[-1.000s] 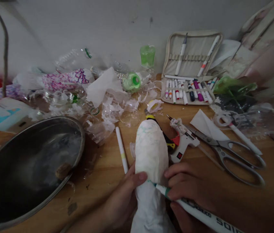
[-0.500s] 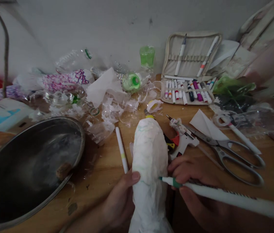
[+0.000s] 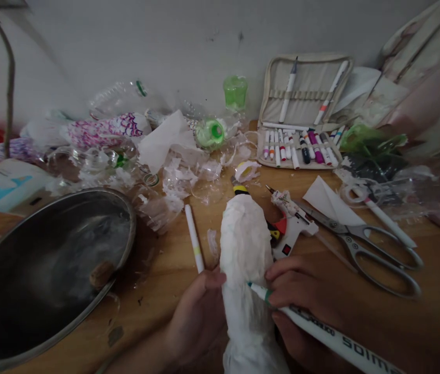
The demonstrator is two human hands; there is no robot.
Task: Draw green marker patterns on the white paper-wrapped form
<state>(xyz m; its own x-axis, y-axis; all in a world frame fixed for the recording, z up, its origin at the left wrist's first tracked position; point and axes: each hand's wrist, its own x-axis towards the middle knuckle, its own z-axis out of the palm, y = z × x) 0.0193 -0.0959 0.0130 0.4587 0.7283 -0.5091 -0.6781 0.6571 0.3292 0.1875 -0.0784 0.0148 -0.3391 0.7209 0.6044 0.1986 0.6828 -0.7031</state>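
Note:
A tall white paper-covered shape (image 3: 245, 249) stands upright on the wooden table, near the front middle. My left hand (image 3: 198, 314) is wrapped round its left side, thumb pressed against it. My right hand (image 3: 309, 301) grips a white marker with a green tip (image 3: 321, 332). The tip touches the right side of the paper-covered shape. A second white marker (image 3: 194, 238) lies on the table just left of the shape.
A large metal bowl (image 3: 126, 249) fills the left. Scissors (image 3: 363, 244) and a white glue gun (image 3: 292, 228) lie to the right. An open marker case (image 3: 305, 119) stands at the back, with cut plastic bottles and scraps (image 3: 157, 150) behind the bowl.
The marker swung from flat across the shape back to a steep slant, its tip still on the right side. The paper-covered shape has turned slightly in my left hand.

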